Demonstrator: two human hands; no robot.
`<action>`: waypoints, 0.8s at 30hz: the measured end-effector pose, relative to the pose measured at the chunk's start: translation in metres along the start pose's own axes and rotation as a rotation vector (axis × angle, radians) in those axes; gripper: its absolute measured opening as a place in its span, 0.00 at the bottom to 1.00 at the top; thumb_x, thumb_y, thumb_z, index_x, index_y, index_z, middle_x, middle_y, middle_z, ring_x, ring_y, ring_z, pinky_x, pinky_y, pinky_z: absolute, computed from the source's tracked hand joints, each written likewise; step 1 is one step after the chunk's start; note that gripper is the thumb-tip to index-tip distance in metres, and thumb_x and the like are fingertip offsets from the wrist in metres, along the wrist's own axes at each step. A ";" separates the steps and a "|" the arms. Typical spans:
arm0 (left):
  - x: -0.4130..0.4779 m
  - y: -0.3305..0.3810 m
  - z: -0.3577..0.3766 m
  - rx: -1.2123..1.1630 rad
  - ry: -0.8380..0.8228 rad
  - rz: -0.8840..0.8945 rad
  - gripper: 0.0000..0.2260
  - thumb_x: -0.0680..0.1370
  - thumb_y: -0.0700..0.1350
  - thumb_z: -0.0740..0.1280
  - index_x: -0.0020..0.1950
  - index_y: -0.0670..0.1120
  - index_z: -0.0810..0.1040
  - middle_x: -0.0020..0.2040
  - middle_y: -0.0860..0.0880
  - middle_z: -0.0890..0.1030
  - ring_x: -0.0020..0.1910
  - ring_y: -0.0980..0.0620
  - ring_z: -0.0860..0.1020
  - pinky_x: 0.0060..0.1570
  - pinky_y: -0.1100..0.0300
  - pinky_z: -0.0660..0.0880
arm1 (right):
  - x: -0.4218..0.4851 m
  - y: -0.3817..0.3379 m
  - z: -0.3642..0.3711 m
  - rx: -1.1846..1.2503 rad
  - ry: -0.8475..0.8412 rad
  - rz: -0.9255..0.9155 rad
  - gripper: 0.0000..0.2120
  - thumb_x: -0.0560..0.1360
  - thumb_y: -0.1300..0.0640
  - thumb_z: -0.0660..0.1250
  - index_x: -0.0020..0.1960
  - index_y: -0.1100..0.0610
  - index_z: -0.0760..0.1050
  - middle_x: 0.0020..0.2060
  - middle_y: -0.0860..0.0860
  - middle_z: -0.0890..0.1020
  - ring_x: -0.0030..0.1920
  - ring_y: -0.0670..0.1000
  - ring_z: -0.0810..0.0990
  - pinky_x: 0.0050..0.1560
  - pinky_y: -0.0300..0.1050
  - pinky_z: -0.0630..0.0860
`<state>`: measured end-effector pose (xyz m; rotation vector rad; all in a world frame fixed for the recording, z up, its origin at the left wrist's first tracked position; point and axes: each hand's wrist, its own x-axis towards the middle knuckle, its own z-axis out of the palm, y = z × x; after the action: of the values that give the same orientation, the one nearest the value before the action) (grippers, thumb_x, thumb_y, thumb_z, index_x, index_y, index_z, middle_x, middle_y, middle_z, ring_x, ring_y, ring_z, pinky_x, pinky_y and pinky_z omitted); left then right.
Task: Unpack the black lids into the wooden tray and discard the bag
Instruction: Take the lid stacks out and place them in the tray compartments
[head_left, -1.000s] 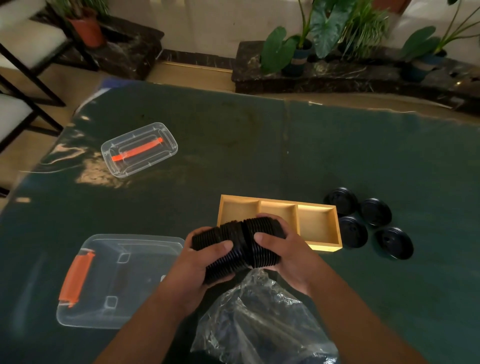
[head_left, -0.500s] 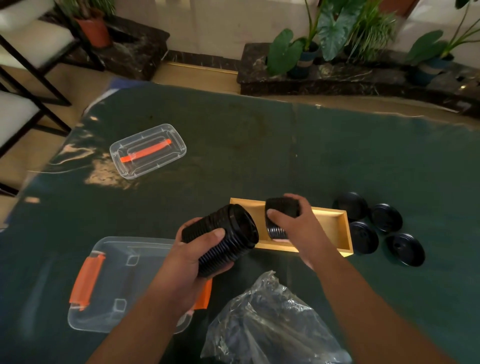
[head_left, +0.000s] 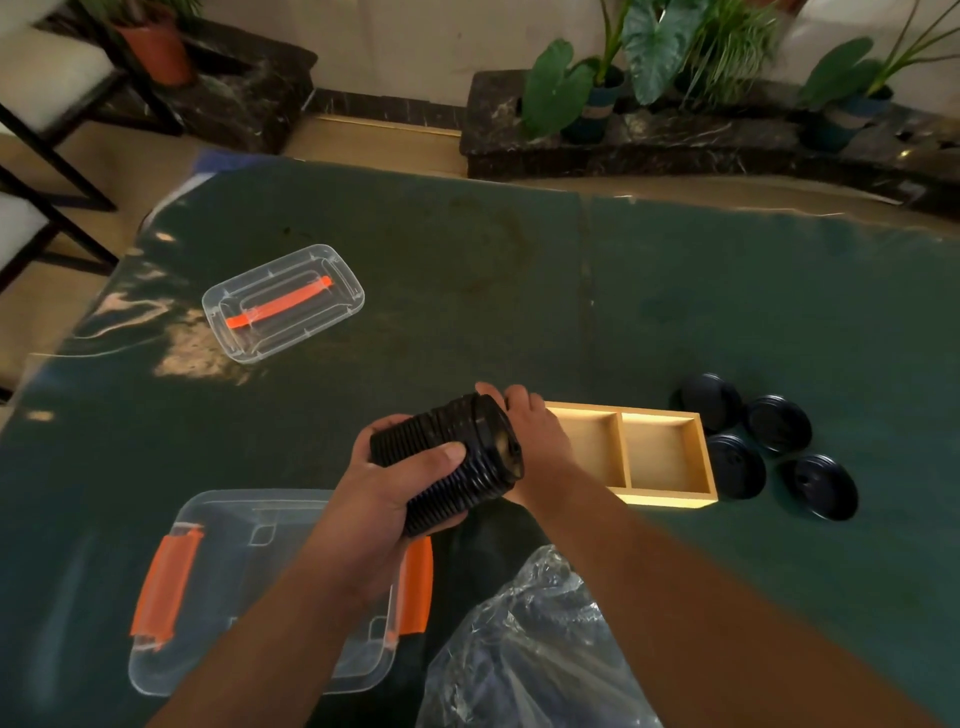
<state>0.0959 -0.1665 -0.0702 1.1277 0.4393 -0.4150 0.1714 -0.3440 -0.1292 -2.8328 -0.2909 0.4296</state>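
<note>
My left hand (head_left: 384, 499) grips a long stack of ribbed black lids (head_left: 452, 462), held on its side just left of the wooden tray (head_left: 665, 496). My right hand (head_left: 540, 447) reaches behind that stack, over the tray's left compartment. The stack hides what the right hand's fingers hold. The tray's middle and right compartments show bare wood. The crumpled clear plastic bag (head_left: 524, 654) lies on the green table between my forearms, near the front edge.
Several loose black lids (head_left: 779, 423) lie right of the tray. A clear box with orange latches (head_left: 208, 597) sits at the front left, partly under my left arm. Its clear cover (head_left: 283, 301) lies further back left. Chairs and potted plants stand beyond the table.
The one long stack was split: my right hand carried a short part to the tray, then slid to its left compartment. My left hand kept the longer part.
</note>
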 end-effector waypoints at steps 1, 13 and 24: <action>0.001 0.001 0.000 0.009 -0.003 -0.003 0.33 0.64 0.44 0.83 0.66 0.53 0.75 0.64 0.39 0.81 0.58 0.38 0.86 0.46 0.45 0.85 | 0.001 -0.001 -0.001 0.031 -0.009 -0.007 0.42 0.74 0.47 0.77 0.80 0.53 0.58 0.68 0.59 0.73 0.70 0.62 0.73 0.71 0.60 0.74; 0.012 -0.009 0.019 0.114 0.046 0.102 0.31 0.51 0.52 0.90 0.50 0.63 0.82 0.49 0.52 0.89 0.51 0.45 0.89 0.42 0.49 0.86 | -0.062 0.058 -0.027 0.539 0.211 0.106 0.22 0.78 0.51 0.69 0.71 0.42 0.75 0.69 0.48 0.80 0.68 0.52 0.78 0.69 0.52 0.76; 0.019 -0.059 0.104 0.664 -0.031 0.227 0.37 0.56 0.58 0.85 0.58 0.73 0.70 0.56 0.58 0.81 0.49 0.64 0.83 0.38 0.68 0.81 | -0.102 0.104 -0.042 1.638 -0.388 0.323 0.34 0.71 0.42 0.77 0.72 0.53 0.75 0.62 0.56 0.87 0.63 0.58 0.86 0.56 0.56 0.85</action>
<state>0.0937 -0.2865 -0.0881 1.7910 0.1357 -0.3871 0.1057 -0.4756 -0.0932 -1.1649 0.3449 0.7745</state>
